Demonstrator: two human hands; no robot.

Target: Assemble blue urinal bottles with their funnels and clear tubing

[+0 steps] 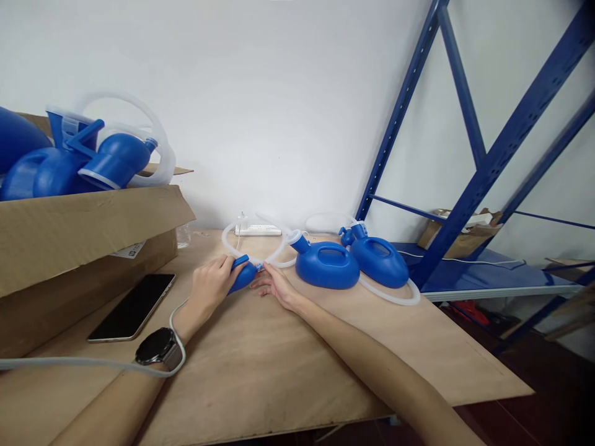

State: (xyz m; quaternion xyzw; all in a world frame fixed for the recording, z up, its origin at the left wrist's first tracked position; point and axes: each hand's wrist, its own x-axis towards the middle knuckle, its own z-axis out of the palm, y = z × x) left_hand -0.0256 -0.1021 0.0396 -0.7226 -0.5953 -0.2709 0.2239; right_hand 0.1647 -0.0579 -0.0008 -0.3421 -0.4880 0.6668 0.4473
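Note:
My left hand (211,284) is wrapped round a blue plastic funnel-like head (244,276) with a handle, held just above the table. At that head's narrow nozzle, my right hand (277,288) pinches the end of a clear hose (227,238) between thumb and forefinger, its other fingers loosely curled. The hose loops back over the table behind both hands. Just right of the right hand stands a blue urinal bottle (328,265) with an integral handle. Beside it lies a second blue bottle (380,263), with a blue head (346,236) and hose at its neck.
At left, a cardboard box (93,235) holds several blue bottles and heads. A black phone (132,308) lies before it. A white power strip (258,230) sits against the wall. Blue metal shelving (483,167) stands right of the wooden table (279,371). A cable crosses my left wrist.

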